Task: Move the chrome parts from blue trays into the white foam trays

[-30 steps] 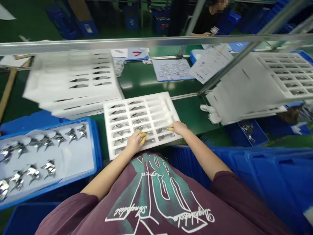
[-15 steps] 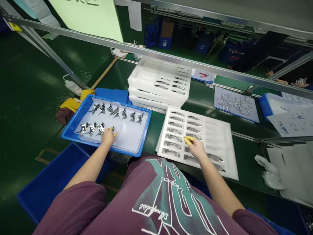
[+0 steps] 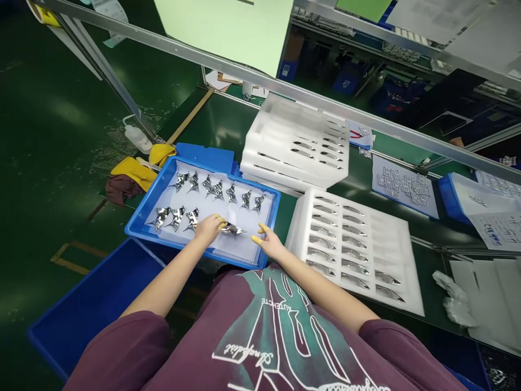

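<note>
My left hand (image 3: 209,228) is over the blue plastic tray (image 3: 142,206), its yellow-capped fingertips pinching a shiny chrome metal part (image 3: 233,229) on the white sheet. Just right of that part, my right hand (image 3: 269,244) rests at the tray's front corner with its capped fingers apart, holding nothing. Several more chrome parts (image 3: 191,182) lie in two rows on the sheet. To the right sits a white foam tray (image 3: 391,255), with several curved chrome parts (image 3: 321,241) in its slots.
Behind the foam tray stand stacked white foam trays (image 3: 295,138). Yellow gloves (image 3: 132,171) and a dark cloth (image 3: 122,190) lie left of the blue tray. A blue bin (image 3: 93,293) sits below left. An aluminium rail (image 3: 264,81) crosses above the green bench.
My right hand has moved from the foam tray to the blue tray's front corner. My left hand now pinches a chrome part. The view has turned slightly.
</note>
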